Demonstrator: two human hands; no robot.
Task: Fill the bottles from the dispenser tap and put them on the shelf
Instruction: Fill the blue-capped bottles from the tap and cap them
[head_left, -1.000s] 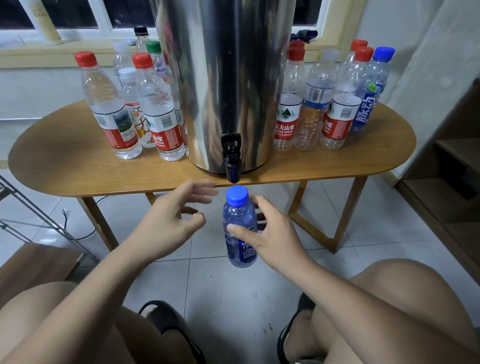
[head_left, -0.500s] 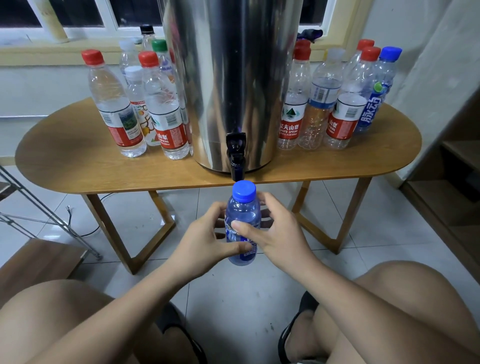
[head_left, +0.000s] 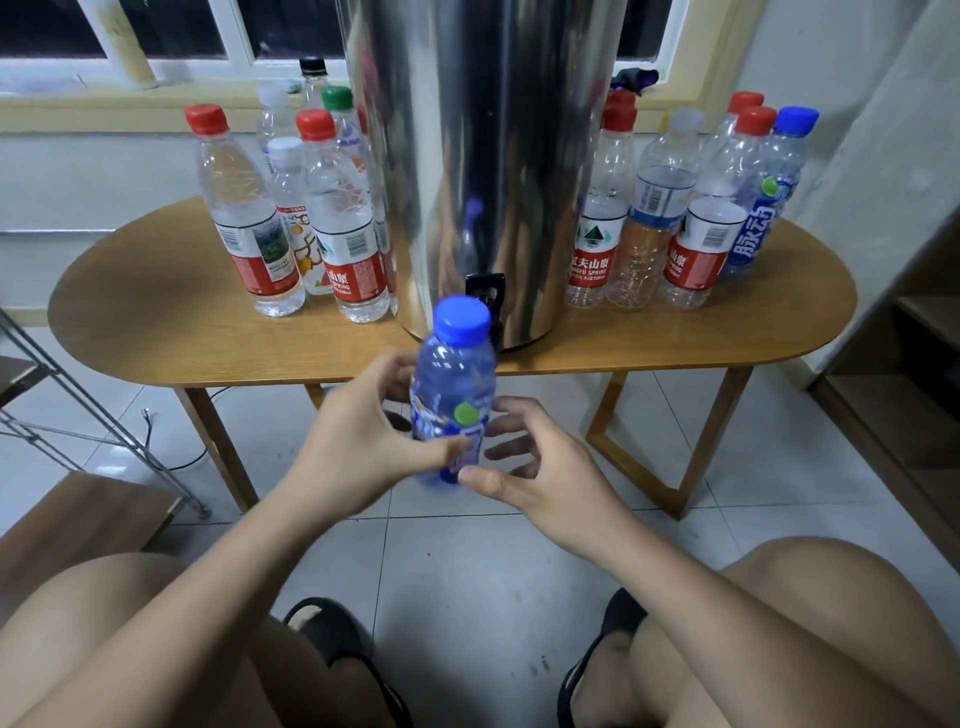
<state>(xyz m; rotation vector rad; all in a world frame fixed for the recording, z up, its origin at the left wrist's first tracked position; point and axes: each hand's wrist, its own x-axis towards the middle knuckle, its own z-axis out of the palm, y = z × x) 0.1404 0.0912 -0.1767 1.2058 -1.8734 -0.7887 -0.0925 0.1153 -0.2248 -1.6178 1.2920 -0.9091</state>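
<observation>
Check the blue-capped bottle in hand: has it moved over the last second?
Yes. The blue-capped bottle has risen: its cap sat just below the dispenser tap a second ago and now overlaps the tap's lower part.

Premises appear domestic: pale tiled floor, oval wooden table below a white-framed window, steel dispenser flanked by assorted drink bottles, wooden shelf unit at right

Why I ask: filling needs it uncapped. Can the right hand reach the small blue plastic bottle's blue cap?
Probably yes: the right hand is open beside the small blue plastic bottle, the left hand grips its middle, leaving the blue cap uncovered.
</observation>
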